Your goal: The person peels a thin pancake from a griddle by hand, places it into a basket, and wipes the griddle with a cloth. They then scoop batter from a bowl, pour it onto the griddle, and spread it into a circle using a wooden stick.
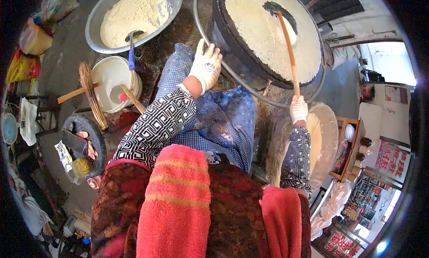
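Observation:
My left hand (206,66), in a white glove, is closed on the metal hoop (232,74) that runs around the griddle; the thumb lies on one side and the fingers on the other. My right hand (299,109), gloved too, is wrapped around the lower end of a long wooden handle (289,52). The handle reaches across the round griddle (254,63) to a dark curved patch near its far side, where the tool's head is hard to make out. Pale batter (254,21) covers most of the griddle, with a whiter mound beside the handle.
A metal basin (91,32) of pale, crumbly dough holds a blue-handled scoop (131,57). Below it stand a white bucket (134,86), a straw brush (89,92) and a round board (96,146) with a cleaver. A plastic-wrapped pale stack (316,141) lies beside my right forearm.

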A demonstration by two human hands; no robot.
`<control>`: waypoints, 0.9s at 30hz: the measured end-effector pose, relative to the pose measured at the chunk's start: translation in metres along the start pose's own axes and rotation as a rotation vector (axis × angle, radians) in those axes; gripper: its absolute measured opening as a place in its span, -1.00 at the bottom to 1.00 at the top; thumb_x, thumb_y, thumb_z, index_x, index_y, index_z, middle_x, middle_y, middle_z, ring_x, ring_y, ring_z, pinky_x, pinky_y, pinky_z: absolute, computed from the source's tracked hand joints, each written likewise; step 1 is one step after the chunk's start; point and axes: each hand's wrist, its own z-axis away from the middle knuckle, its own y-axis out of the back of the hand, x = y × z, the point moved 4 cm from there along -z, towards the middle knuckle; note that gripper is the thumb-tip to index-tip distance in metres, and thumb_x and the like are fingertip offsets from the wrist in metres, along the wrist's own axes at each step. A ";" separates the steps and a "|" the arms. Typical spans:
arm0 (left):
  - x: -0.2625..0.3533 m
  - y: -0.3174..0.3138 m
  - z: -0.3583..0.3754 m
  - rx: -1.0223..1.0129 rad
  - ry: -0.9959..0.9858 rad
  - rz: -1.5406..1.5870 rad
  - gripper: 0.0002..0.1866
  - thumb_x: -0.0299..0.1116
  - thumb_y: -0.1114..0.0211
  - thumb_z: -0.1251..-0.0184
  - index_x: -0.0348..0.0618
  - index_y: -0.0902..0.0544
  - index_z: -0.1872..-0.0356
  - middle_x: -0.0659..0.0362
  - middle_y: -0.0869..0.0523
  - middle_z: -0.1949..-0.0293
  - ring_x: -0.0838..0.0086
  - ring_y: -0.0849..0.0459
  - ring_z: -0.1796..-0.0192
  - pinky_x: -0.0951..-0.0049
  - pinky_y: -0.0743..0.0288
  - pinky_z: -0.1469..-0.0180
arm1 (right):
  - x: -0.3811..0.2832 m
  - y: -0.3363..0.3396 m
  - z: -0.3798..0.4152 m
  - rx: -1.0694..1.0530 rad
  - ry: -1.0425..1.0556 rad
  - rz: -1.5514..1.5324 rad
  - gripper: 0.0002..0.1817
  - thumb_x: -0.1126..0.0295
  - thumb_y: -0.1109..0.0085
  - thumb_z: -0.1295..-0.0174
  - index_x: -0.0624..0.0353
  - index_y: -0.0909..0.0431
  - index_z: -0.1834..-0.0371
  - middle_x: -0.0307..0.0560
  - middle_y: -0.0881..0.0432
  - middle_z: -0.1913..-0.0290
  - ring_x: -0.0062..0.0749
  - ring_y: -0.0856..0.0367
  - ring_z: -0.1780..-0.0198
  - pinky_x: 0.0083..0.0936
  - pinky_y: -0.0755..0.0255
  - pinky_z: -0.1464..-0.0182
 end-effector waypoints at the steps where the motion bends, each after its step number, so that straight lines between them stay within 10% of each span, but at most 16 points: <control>1: -0.003 0.001 0.000 -0.001 0.000 -0.010 -0.58 -0.33 -0.10 -0.22 -0.18 -0.60 -0.10 0.09 -0.59 -0.20 0.22 -0.41 -0.36 -0.24 0.22 -0.47 | 0.002 0.004 -0.003 0.036 -0.036 0.007 -0.60 0.04 0.16 -0.42 0.19 -0.46 0.17 0.34 -0.63 0.36 0.30 -0.59 0.25 0.08 -0.43 0.18; 19: -0.117 -0.008 -0.087 -0.307 0.284 -0.144 -0.53 -0.36 0.12 -0.37 -0.20 -0.47 -0.26 0.09 -0.37 -0.39 0.20 -0.18 -0.49 -0.26 0.40 -0.47 | -0.002 -0.009 -0.011 0.069 0.099 -0.032 -0.68 0.10 0.09 -0.40 0.17 -0.38 0.19 0.36 -0.61 0.37 0.29 -0.60 0.28 0.06 -0.44 0.23; 23: -0.050 0.035 -0.065 0.165 0.115 0.066 -0.69 -0.31 -0.12 -0.18 -0.20 -0.62 0.09 0.05 -0.63 0.03 0.14 -0.44 -0.24 -0.26 0.14 -0.42 | -0.033 0.025 -0.004 0.071 0.119 -0.129 -0.65 0.08 0.11 -0.40 0.16 -0.43 0.20 0.35 -0.61 0.39 0.33 -0.59 0.28 0.11 -0.44 0.22; 27: 0.051 0.057 -0.020 -0.415 -0.157 0.201 -0.67 -0.25 -0.23 -0.08 -0.25 -0.65 0.19 0.04 -0.68 0.19 0.14 -0.51 -0.17 -0.22 0.01 -0.41 | -0.006 -0.004 -0.018 0.117 0.117 -0.103 -0.66 0.06 0.10 -0.39 0.14 -0.43 0.22 0.31 -0.62 0.41 0.30 -0.60 0.31 0.10 -0.47 0.21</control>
